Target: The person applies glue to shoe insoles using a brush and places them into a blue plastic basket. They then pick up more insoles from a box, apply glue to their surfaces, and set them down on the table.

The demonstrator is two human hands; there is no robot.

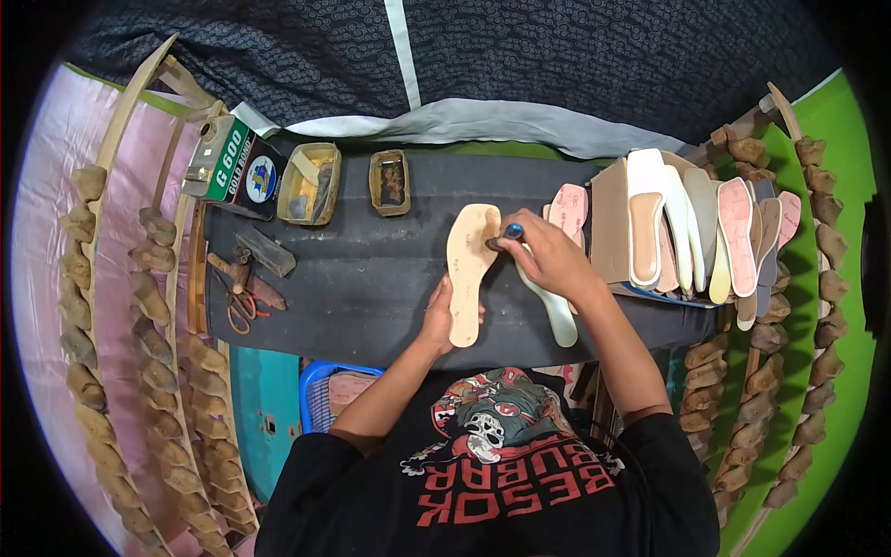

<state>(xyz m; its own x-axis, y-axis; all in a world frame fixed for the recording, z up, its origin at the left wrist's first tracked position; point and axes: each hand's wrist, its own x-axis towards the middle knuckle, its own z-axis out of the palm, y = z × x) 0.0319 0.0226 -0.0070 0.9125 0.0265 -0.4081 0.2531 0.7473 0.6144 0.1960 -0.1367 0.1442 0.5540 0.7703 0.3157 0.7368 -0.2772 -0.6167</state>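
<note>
My left hand (440,316) grips the lower edge of a tan insole (465,269), which is held upright above the dark table. In my right hand (554,257) is a small tool with a blue end (513,230); its dark tip is at the upper right edge of the insole, where a darker patch shows. Below my right hand lies a white insole (560,320) on the table. Behind that hand, a pink insole (568,206) is partly hidden.
On the dark table (334,278) stand a glue can (232,167) and two small containers (313,184), (390,183). Scissors (243,309) and a hammer (239,274) lie left, by a dark block (266,251). A cardboard box (610,223) holds several insoles at right.
</note>
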